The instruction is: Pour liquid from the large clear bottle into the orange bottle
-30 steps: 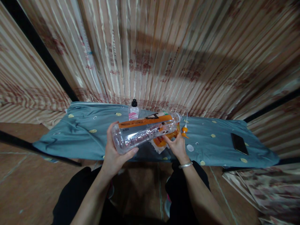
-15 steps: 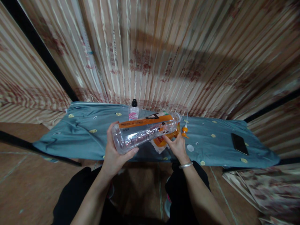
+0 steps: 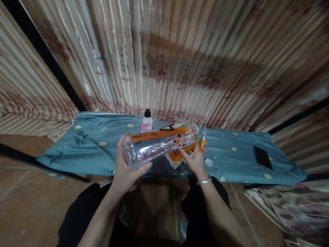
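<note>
My left hand is wrapped round the base of a large clear plastic bottle with an orange label. The bottle is tilted nearly flat, its uncapped-looking neck to the right and a little higher in view. Beneath that neck my right hand grips an orange bottle, mostly hidden behind the clear one and my fingers. A crumpled white tissue lies under the orange bottle. To the right rests an orange pump head with its white stem, and a small white disc lies nearer me.
A small clear bottle with a black cap and pink label stands behind the large one. On the right of the blue-green cloth lies a black phone. A striped curtain hangs behind, with black frame bars at the sides.
</note>
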Available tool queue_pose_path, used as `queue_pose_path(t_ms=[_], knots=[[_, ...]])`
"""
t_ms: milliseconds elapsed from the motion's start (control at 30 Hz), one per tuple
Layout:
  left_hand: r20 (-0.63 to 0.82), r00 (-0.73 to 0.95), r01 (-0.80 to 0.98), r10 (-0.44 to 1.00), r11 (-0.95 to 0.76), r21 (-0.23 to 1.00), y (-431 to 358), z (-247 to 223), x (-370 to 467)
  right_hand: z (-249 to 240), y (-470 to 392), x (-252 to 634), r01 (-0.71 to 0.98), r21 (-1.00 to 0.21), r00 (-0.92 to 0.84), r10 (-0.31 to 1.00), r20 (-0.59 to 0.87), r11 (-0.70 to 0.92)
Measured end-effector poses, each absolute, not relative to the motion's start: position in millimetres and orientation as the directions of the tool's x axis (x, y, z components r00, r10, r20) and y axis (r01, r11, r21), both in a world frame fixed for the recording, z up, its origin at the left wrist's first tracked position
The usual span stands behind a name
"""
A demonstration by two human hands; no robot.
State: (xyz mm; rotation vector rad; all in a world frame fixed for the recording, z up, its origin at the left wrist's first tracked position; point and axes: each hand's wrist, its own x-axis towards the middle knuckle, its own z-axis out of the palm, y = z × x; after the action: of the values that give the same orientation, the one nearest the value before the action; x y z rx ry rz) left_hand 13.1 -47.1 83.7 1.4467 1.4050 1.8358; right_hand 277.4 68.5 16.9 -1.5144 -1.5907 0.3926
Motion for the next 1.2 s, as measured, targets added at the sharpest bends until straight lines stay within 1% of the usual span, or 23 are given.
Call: queue_pose_path(t_ms=[333,533,1200], knots=[[0.497,-0.36,0.249,0.79,-0.432,0.867,-47.0,82.7,13.4,16.7,68.7,277.4,0.633,-0.748,0.133,0.924,0.359,0.199],[0.465,-0.361,0.227,0.808,-0.408,0.884,-47.8,83.1,14.0,16.8,68.5,278.4,0.64,-0.739,0.121,0.922,0.367,0.21],[0.479,-0.359,0.262,0.801,-0.406,0.876,-47.6,84.8,13.7,14.6,69.1,277.9,0.651,-0.725,0.127,0.909,0.397,0.226]])
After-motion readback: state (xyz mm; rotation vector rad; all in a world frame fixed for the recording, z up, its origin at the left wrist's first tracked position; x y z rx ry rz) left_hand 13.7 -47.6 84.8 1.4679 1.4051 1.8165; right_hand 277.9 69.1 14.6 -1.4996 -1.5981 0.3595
